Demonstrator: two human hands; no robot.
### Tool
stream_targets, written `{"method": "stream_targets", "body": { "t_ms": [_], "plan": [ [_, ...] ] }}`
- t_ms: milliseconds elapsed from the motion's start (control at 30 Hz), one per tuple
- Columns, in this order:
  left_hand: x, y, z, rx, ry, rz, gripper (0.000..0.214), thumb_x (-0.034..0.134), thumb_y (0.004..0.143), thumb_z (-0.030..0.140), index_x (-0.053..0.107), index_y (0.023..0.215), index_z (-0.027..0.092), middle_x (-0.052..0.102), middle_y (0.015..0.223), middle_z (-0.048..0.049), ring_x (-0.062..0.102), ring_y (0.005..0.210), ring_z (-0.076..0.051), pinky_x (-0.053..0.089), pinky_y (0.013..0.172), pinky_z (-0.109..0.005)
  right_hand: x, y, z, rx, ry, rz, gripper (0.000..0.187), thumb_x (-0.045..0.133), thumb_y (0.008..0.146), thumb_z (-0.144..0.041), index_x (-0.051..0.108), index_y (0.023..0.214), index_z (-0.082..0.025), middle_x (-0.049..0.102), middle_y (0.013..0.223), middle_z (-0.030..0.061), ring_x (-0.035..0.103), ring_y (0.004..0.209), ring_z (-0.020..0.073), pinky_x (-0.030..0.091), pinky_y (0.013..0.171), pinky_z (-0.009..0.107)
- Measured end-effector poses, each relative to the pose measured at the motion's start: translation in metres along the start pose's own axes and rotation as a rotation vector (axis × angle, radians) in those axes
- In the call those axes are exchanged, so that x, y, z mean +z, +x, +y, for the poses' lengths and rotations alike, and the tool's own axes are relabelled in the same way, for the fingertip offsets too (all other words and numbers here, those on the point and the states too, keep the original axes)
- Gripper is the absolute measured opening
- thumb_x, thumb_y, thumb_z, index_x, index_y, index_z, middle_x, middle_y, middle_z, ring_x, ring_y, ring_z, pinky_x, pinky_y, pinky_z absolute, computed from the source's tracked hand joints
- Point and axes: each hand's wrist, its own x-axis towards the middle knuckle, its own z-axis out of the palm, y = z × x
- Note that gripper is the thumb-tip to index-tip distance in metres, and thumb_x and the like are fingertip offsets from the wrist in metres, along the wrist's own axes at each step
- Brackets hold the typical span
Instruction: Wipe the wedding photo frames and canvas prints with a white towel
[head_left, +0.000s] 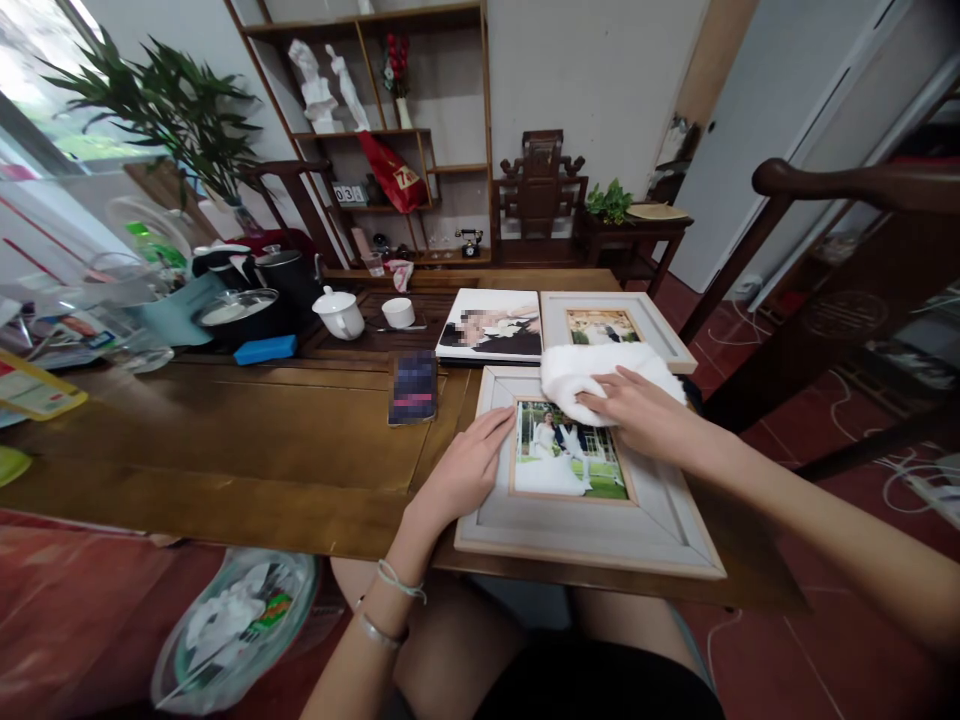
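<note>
A pale wooden picture frame [570,533] lies flat at the table's near edge, holding a photo of two people outdoors. My left hand [466,465] rests on its left side, fingers stretched out flat with the tips near the inner border. A folded white cloth [566,375] is under my right hand [637,412], whose fingers press and grip it over the upper part of the frame. The cloth hides the photo's top right corner. Just beyond lies a second pale picture frame [667,335], partly covered by the cloth, beside a white-edged photo album [491,312].
Left of the frames, a dark phone-sized object [412,388] lies on the wooden table [300,440]. Farther back are a white lidded teapot [339,312], a white cup [398,313] and a blue sponge-like block [265,349]. A lined trash bin [247,620] stands below; a chair [817,270] is at right.
</note>
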Motion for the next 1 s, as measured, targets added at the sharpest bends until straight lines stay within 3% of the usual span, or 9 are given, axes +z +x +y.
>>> {"method": "stream_targets", "body": {
  "t_ms": [133,233,333,433,533,667,800,900,1000],
  "plan": [
    [0.001,0.000,-0.001,0.001,-0.004,0.000,0.052,0.031,0.091,0.010,0.038,0.142,0.017,0.037,0.150,-0.0094,0.031,0.140,-0.022,0.031,0.116,-0.046,-0.003,0.001,-0.003,0.010,0.042,-0.003,0.066,0.044,0.061,0.007,0.057,0.122,-0.014,0.061,0.119,0.0172,0.047,0.124,0.0286,0.031,0.106,0.048],
    [0.002,0.000,-0.001,0.012,0.000,0.010,0.050,0.032,0.092,0.010,0.039,0.141,0.016,0.038,0.149,-0.0108,0.033,0.139,-0.023,0.031,0.115,-0.045,-0.007,0.030,-0.022,-0.048,0.097,0.036,0.062,0.046,0.063,0.007,0.057,0.121,-0.011,0.059,0.122,0.0204,0.043,0.127,0.0289,0.030,0.106,0.045],
    [0.001,0.000,0.000,0.032,0.005,0.030,0.049,0.033,0.092,0.011,0.042,0.139,0.018,0.041,0.146,-0.0105,0.034,0.138,-0.024,0.032,0.114,-0.046,-0.011,0.063,-0.045,-0.106,0.092,0.056,0.057,0.047,0.067,0.006,0.056,0.121,-0.012,0.061,0.121,0.0181,0.042,0.128,0.0272,0.031,0.106,0.042],
    [0.001,0.000,-0.001,0.040,-0.001,0.041,0.048,0.033,0.093,0.011,0.042,0.139,0.020,0.041,0.146,-0.0095,0.034,0.138,-0.025,0.032,0.114,-0.047,-0.013,0.076,-0.058,-0.110,0.071,0.069,0.052,0.047,0.071,0.004,0.056,0.120,-0.012,0.063,0.117,0.0172,0.043,0.127,0.0271,0.030,0.106,0.042],
    [0.002,0.000,-0.002,0.035,-0.010,0.032,0.049,0.032,0.093,0.011,0.040,0.140,0.019,0.040,0.147,-0.0098,0.034,0.138,-0.024,0.032,0.114,-0.047,-0.011,0.059,-0.052,-0.073,0.038,0.059,0.053,0.046,0.070,0.005,0.057,0.120,-0.011,0.066,0.109,0.0164,0.047,0.123,0.0284,0.031,0.105,0.045],
    [0.004,-0.001,-0.005,0.024,-0.024,0.017,0.051,0.031,0.093,0.012,0.036,0.143,0.019,0.037,0.150,-0.0086,0.032,0.139,-0.022,0.032,0.115,-0.046,-0.006,0.010,-0.021,0.025,-0.078,0.032,0.062,0.048,0.064,0.006,0.057,0.123,-0.014,0.068,0.099,0.0122,0.050,0.118,0.0287,0.034,0.102,0.045],
    [0.003,-0.001,-0.005,0.023,-0.030,0.019,0.050,0.031,0.094,0.013,0.037,0.143,0.019,0.037,0.150,-0.0083,0.032,0.140,-0.022,0.031,0.116,-0.045,-0.006,-0.025,-0.005,0.107,-0.170,0.030,0.058,0.049,0.065,0.005,0.061,0.118,-0.015,0.069,0.096,0.0121,0.052,0.114,0.0305,0.035,0.100,0.048],
    [0.003,-0.001,-0.005,0.015,-0.025,0.024,0.049,0.030,0.094,0.014,0.037,0.143,0.019,0.037,0.150,-0.0077,0.032,0.140,-0.021,0.031,0.116,-0.044,-0.013,-0.038,-0.028,0.088,-0.190,0.014,0.052,0.052,0.067,0.003,0.063,0.115,-0.014,0.068,0.102,0.0155,0.056,0.110,0.0318,0.042,0.093,0.045],
    [0.004,-0.001,-0.005,0.029,-0.020,0.028,0.049,0.030,0.095,0.014,0.037,0.143,0.019,0.038,0.150,-0.0077,0.033,0.139,-0.021,0.031,0.116,-0.044,-0.026,-0.054,-0.074,0.004,-0.060,-0.001,0.046,0.059,0.064,-0.004,0.066,0.108,-0.017,0.067,0.107,0.0165,0.061,0.100,0.0316,0.048,0.080,0.042]
  ]
}}
